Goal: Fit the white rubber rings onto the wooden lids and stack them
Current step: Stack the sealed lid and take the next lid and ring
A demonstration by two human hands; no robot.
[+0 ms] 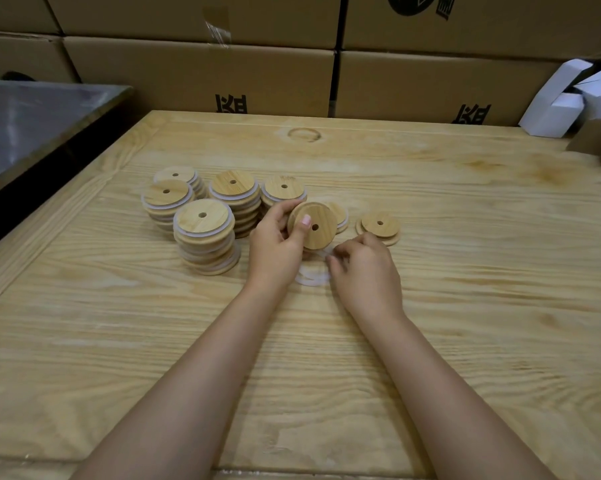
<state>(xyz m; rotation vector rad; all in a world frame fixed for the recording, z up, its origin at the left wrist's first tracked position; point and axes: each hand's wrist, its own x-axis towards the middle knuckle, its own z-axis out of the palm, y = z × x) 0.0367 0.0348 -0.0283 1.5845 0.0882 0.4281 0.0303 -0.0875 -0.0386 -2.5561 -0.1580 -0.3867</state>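
While the left grip [274, 237] clasps a tilted lid [319, 232], the right grip [364, 268] curls over white rings [312, 277], hold unclear; next, stretch one on.

Single head-worn wide-angle view, looking forward and down, close over wooden table [430, 306], cardboard boxes [202, 77] behind

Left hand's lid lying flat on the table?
No, the left hand grips the wooden lid tilted up, its face toward the camera.

wooden table [465, 306] | cardboard boxes [202, 77] behind | white cartons [562, 105] right | metal surface [32, 123] left
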